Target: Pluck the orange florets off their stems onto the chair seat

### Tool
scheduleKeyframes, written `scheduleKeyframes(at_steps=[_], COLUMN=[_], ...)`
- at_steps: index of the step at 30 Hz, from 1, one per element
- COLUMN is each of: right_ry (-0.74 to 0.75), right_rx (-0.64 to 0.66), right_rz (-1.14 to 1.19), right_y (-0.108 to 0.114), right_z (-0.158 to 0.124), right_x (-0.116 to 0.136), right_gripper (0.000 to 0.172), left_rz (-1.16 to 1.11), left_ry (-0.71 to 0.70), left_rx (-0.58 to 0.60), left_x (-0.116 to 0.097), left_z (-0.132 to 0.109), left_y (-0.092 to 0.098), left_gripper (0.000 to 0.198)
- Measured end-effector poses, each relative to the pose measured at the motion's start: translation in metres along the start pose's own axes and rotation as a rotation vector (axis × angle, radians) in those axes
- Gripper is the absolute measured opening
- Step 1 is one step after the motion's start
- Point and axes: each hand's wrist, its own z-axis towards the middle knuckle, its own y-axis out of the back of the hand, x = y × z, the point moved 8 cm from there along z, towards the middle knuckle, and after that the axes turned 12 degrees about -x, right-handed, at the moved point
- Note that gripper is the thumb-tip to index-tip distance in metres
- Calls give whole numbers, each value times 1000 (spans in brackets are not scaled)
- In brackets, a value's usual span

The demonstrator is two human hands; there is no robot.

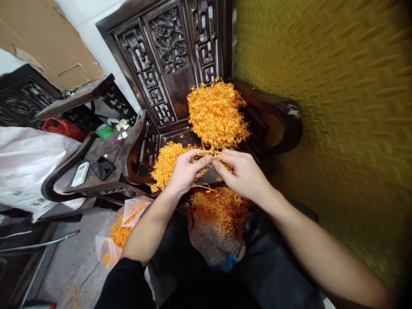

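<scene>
My left hand [189, 168] and my right hand [240, 171] meet over the front of a dark wooden chair seat. Both are closed in a pinch on thin orange plastic strands [209, 152], which stretch between the fingertips. Behind my right hand a large heap of orange plastic pieces [217, 113] rests on the seat. A second orange heap [169, 163] lies beside my left hand, partly covered by it. Below the hands, between my knees, hangs a tangle of orange strands [220, 206].
On the left, a side table [96, 150] holds a phone [103, 168], a white remote [80, 174] and a green tape roll [104, 130]. A plastic bag [124, 227] of orange pieces stands on the floor. The curved chair arm [291, 124] lies right.
</scene>
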Motion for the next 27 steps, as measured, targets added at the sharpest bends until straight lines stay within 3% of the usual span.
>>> scheduleKeyframes(at_steps=[3, 5, 8, 9, 11, 14, 16, 18, 20, 22, 25, 27], right_ry=[46, 71, 26, -20, -146, -321, -356, -357, -404, -461, -525, -468], right_rx=[-32, -49, -127, -202, -364, -501, -535, -546, -518, -488, -301, -115], right_rz=[69, 168, 344, 417, 612, 824, 783, 697, 634, 593, 482, 333], right_y=[3, 9, 32, 44, 69, 96, 109, 114, 103, 81, 27, -15], right_z=[-3, -6, -5, -4, 0, 2, 2, 3, 4, 8, 23, 41], right_x=[17, 29, 27, 18, -7, -40, -46, -44, -43, -46, -54, -56], right_gripper=[30, 28, 21, 18, 11, 5, 8, 16, 19, 18, 16, 32], left_rz=[-221, -336, -394, -356, -155, 431, 883, 1301, 1533, 1591, 1583, 1570], left_ry=[88, 86, -91, -147, -175, -169, -340, -540, -601, -558, -530, -537], left_rx=[-36, -126, -329, -329, -187, 191, 351, 503, 615, 662, 681, 690], left_x=[-5, -16, -32, -31, -8, 64, 107, 144, 172, 186, 184, 172], left_z=[6, 18, 33, 34, 30, 9, -4, -13, -13, -9, -7, -9], left_y=[3, 18, 48, 49, 27, -29, -53, -65, -64, -62, -70, -80], left_gripper=[37, 31, 29, 29, 25, 22, 18, 23, 29, 35, 31, 32])
